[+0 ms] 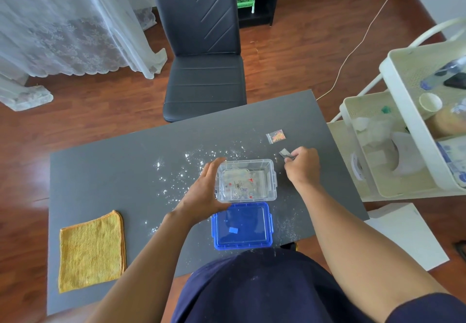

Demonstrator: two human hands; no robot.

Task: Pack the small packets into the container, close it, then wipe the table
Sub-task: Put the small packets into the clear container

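A clear plastic container (273, 171) stands open on the dark grey table (106, 171), with several small packets lying inside. My left hand (204, 191) grips its left wall. My right hand (302, 165), just right of the container, pinches a small silvery packet (285, 153) by the fingertips. Another small packet (275, 136) with orange and yellow bits lies on the table beyond that hand. The blue lid (242, 225) lies flat right in front of the container. A folded yellow cloth (92, 250) rests at the table's near left. White specks are scattered around the container.
A black chair (201, 45) stands past the table's far edge. A white tiered cart (403, 133) with a paper cup and other items stands to the right. A white board (408, 234) lies on the floor by the near right corner.
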